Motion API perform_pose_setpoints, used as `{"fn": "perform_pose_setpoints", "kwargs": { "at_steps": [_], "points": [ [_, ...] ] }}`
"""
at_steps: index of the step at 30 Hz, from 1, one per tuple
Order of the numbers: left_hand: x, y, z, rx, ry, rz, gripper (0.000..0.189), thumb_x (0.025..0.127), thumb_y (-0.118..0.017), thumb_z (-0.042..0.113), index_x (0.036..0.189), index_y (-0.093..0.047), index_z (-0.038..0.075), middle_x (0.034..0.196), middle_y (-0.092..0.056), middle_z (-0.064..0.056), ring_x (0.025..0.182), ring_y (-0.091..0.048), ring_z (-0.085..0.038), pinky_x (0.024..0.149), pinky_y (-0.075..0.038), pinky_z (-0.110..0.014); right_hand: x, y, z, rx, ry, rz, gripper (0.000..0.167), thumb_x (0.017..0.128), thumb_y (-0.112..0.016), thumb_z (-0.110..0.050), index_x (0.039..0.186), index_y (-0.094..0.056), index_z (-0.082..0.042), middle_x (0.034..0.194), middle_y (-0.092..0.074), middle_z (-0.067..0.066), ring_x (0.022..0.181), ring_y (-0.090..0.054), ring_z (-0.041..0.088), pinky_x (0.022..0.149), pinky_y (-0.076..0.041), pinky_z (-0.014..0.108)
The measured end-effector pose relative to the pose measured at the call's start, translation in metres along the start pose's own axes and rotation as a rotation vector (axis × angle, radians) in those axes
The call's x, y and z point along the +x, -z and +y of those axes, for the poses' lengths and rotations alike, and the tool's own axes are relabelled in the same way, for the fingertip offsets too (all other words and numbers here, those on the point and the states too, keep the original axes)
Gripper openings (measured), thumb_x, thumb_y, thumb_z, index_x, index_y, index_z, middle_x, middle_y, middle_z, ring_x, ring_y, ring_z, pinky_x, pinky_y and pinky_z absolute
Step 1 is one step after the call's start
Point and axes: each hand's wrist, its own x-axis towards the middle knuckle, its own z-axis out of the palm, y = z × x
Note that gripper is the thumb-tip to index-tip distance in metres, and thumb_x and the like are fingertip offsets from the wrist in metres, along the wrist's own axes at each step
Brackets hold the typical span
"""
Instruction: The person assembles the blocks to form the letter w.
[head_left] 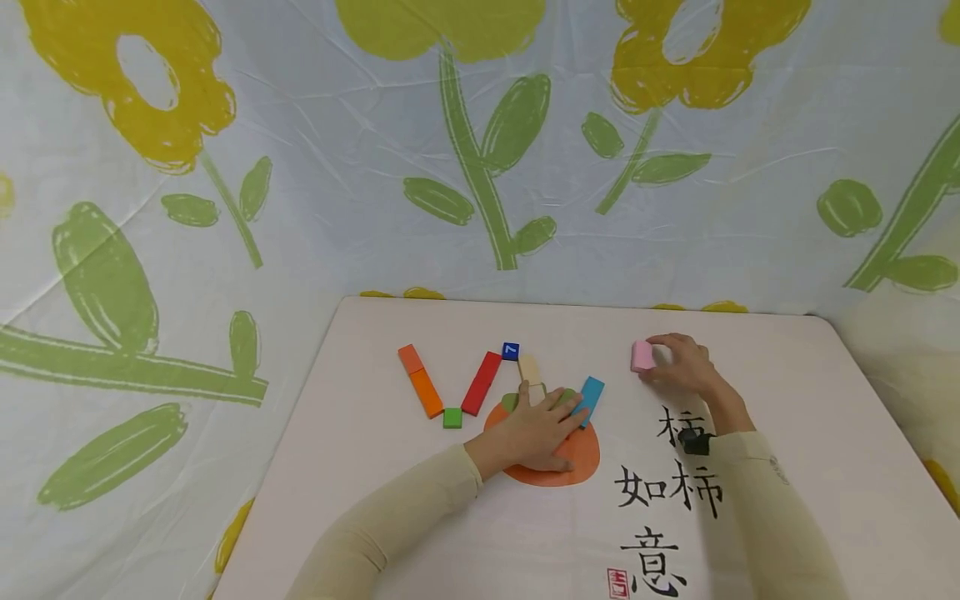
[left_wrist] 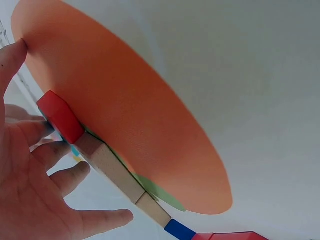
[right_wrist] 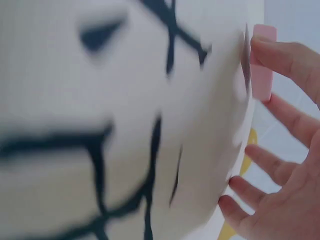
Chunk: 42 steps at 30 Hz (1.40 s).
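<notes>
My right hand (head_left: 684,365) pinches a pink block (head_left: 642,357) between thumb and index finger at the back right of the table; in the right wrist view the thumb lies against the pink block (right_wrist: 262,80). The left hand (head_left: 542,429) is spread low over a printed orange persimmon (head_left: 581,462). Its fingers, extended in the left wrist view, are beside a red block (left_wrist: 61,117) and a plain wooden block (left_wrist: 117,172); whether they press these is hard to tell. A light blue block (head_left: 592,396) lies by the fingertips. In the head view the hand hides that red block.
Left of the hand, orange blocks (head_left: 426,393), a green block (head_left: 452,417), a long red block (head_left: 482,383) and a dark blue cube (head_left: 511,351) form a zigzag. Black characters (head_left: 651,562) are printed on the tabletop. A flowered cloth (head_left: 337,183) hangs behind.
</notes>
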Motion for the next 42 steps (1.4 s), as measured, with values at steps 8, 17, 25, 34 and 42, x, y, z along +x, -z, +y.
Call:
{"fn": "perform_pose_setpoints", "kwargs": {
  "at_steps": [8,17,25,34,42],
  "points": [
    [0.000,0.001,0.000,-0.008,0.005,-0.006,0.088,0.092,-0.042,0.075,0.162,-0.016,0.028,0.167,-0.012,0.004,0.151,-0.015,-0.023,0.107,-0.025,-0.070,-0.005,-0.012,-0.017,0.019,-0.004,0.035,0.076,0.085,-0.080,-0.038,0.140,-0.048,0.004,0.147,-0.029,0.039,0.131,-0.020,0.063,0.096,-0.023,0.075],
    [0.000,0.000,0.000,-0.011,0.004,-0.005,0.087,0.092,-0.042,0.075,0.162,-0.016,0.029,0.167,-0.013,0.003,0.151,-0.015,-0.024,0.107,-0.025,-0.071,-0.008,-0.028,-0.041,0.027,-0.001,0.056,0.070,0.086,-0.079,-0.038,0.135,-0.052,0.004,0.143,-0.036,0.039,0.129,-0.027,0.061,0.096,-0.027,0.074],
    [0.000,0.000,0.000,-0.023,-0.001,-0.008,0.087,0.093,-0.042,0.074,0.162,-0.016,0.029,0.167,-0.013,0.004,0.151,-0.016,-0.024,0.107,-0.025,-0.070,-0.009,-0.036,-0.054,-0.014,-0.028,0.033,0.075,0.085,-0.077,-0.045,0.138,-0.052,0.001,0.144,-0.033,0.039,0.129,-0.027,0.061,0.094,-0.025,0.077],
    [0.000,0.001,0.001,-0.027,0.001,-0.013,0.087,0.093,-0.043,0.074,0.162,-0.015,0.029,0.167,-0.012,0.004,0.151,-0.015,-0.024,0.107,-0.024,-0.071,-0.006,-0.039,-0.055,-0.031,-0.039,0.021,0.074,0.085,-0.077,-0.047,0.137,-0.052,-0.001,0.143,-0.034,0.038,0.129,-0.027,0.060,0.094,-0.024,0.078],
    [0.002,0.000,0.000,-0.024,0.003,-0.016,0.088,0.092,-0.043,0.075,0.162,-0.015,0.029,0.167,-0.012,0.004,0.151,-0.015,-0.024,0.107,-0.024,-0.071,-0.006,-0.040,-0.055,-0.051,-0.013,0.022,0.069,0.084,-0.079,-0.042,0.134,-0.055,0.000,0.143,-0.034,0.038,0.129,-0.027,0.061,0.092,-0.025,0.079]
  ]
}}
